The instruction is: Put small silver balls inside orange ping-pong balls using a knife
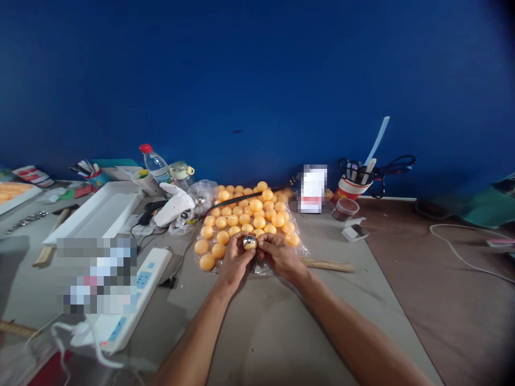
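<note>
Both my hands meet over the grey table, just in front of a pile of orange balls lying on clear plastic. Between the fingertips sits a small shiny metallic ball. My left hand pinches it from the left, and my right hand pinches it from the right. Fingers of both hands are curled closed around it. Several orange balls lie right beside my knuckles.
A white power strip and a white tray lie to the left, a white glue gun and water bottle behind them. A cup with scissors and tools stands at the back right. Wooden sticks lie beside my right wrist.
</note>
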Demonstrator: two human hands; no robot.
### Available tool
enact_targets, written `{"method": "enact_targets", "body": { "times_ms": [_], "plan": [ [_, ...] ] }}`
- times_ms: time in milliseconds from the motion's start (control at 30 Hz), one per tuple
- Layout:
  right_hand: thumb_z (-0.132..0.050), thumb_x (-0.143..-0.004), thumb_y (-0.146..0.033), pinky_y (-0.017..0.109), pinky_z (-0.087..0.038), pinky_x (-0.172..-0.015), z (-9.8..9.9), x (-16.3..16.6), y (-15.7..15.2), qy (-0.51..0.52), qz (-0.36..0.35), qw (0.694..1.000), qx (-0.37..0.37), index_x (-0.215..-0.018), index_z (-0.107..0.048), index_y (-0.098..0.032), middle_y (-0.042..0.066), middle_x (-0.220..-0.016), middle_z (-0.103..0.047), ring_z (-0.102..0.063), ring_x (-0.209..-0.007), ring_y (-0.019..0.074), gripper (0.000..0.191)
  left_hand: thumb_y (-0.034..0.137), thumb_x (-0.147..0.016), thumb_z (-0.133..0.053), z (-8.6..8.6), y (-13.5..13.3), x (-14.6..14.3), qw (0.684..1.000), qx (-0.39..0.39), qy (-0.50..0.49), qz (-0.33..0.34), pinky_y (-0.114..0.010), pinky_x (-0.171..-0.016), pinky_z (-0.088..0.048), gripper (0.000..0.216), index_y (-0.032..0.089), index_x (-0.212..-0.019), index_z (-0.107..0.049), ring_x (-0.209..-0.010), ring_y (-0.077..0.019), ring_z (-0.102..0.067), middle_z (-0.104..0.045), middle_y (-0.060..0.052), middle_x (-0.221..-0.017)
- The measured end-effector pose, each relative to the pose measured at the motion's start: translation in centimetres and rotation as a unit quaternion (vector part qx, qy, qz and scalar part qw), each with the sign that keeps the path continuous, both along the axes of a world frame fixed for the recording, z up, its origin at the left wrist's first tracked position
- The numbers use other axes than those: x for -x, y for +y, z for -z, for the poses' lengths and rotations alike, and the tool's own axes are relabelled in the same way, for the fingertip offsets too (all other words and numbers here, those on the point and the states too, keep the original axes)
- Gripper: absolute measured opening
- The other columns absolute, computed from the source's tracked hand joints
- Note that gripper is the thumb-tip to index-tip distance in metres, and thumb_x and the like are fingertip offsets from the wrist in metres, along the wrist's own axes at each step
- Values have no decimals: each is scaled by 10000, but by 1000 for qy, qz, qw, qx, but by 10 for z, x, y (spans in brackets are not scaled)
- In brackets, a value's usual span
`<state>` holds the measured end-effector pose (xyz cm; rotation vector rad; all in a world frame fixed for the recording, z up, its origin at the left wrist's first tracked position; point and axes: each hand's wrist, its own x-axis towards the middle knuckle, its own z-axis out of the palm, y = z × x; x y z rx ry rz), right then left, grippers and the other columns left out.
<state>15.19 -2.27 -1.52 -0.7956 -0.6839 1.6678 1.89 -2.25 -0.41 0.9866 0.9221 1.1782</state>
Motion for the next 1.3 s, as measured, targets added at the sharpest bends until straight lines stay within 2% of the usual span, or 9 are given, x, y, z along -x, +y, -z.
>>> {"method": "enact_targets", "body": {
  "times_ms": [167,367,767,1000,1133,1300],
  "plan": [
    [-840,-589,-326,222,-344,-489,-2,0,0,5,9,1000,6,-677,-620,-190,-47,-509,-558,-465,-476,91,273,283,-697,-757,8,2,2,997,-38,61,8,-326,-831,-490,437,214,-1092,-584,-919,-192,-608,-649,-52,-1050],
    [-838,-588,-325,217,-342,-492,-2,0,0,-6,8,1000,9,-684,-624,-191,-48,-492,-560,-464,-467,88,270,308,-703,-763,16,4,6,991,-74,106,-15,-355,-848,-500,417,215,-1082,-617,-947,-228,-610,-662,-65,-1012],
    [-832,-606,-350,217,-325,-485,-1,1,-2,-25,-1,1000,-4,-694,-613,-187,-46,-495,-560,-465,-466,89,287,297,-692,-769,15,5,4,991,-83,105,-30,-356,-864,-495,386,217,-1041,-624,-956,-231,-610,-658,-63,-999],
    [-839,-608,-346,218,-335,-508,-1,0,-2,-8,-2,1000,-4,-689,-613,-187,-49,-500,-562,-468,-475,86,288,341,-723,-754,14,3,4,986,-103,128,-29,-389,-928,-475,396,221,-1080,-632,-1027,-254,-601,-664,-77,-1067],
    [-838,-612,-350,228,-337,-524,-3,0,-2,-12,1,1000,-5,-674,-615,-187,-44,-501,-558,-468,-498,94,284,396,-815,-663,9,1,6,975,-129,180,-24,-407,-996,-429,356,220,-1124,-637,-1099,-263,-584,-656,-90,-1161],
    [-825,-627,-378,232,-329,-527,-2,-1,-1,-15,-1,1000,-10,-687,-615,-185,-42,-499,-561,-467,-497,98,291,438,-872,-584,11,2,9,970,-125,206,-18,-402,-987,-441,374,211,-1166,-626,-1094,-253,-596,-658,-94,-1174]
  ]
}}
